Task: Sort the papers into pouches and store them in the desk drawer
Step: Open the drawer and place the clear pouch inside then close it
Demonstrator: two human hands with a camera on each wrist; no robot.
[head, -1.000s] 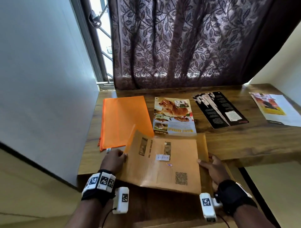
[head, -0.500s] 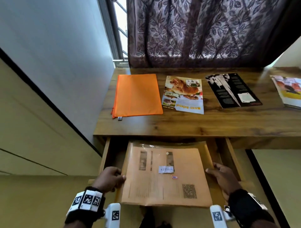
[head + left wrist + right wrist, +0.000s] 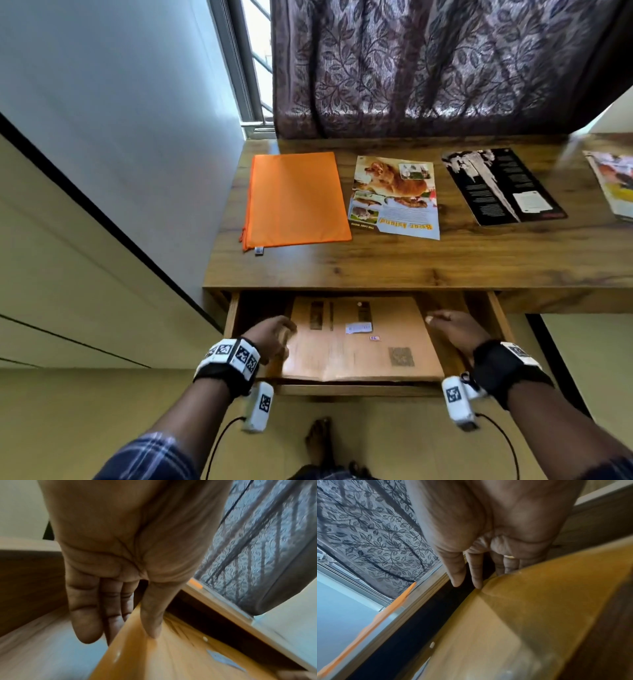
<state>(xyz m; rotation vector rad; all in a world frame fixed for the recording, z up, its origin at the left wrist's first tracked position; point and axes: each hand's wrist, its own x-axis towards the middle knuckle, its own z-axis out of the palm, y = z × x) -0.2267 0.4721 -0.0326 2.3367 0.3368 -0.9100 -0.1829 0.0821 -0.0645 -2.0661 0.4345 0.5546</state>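
Observation:
An amber see-through pouch [image 3: 359, 353] with a printed sheet inside lies flat in the open desk drawer [image 3: 233, 315]. My left hand [image 3: 270, 337] is at its left edge. In the left wrist view the thumb [image 3: 152, 628] presses on top of the pouch [image 3: 171, 662] with the fingers [image 3: 85, 622] under its edge, pinching it. My right hand [image 3: 445, 325] hovers at the pouch's far right corner. In the right wrist view its fingers [image 3: 477, 580] are straight, the tips touching the pouch's raised edge [image 3: 522, 615].
On the wooden desk top [image 3: 376, 263] lie an orange pouch [image 3: 294, 198], a dog flyer [image 3: 394, 197], a black flyer [image 3: 500, 186] and another sheet [image 3: 616, 185] at the right edge. A wall stands close on the left, a curtain behind. A bare foot [image 3: 320, 442] is below the drawer.
The amber pouch came down from the desk edge into the open drawer and slid further in. My right hand let go of its right edge and now only touches it.

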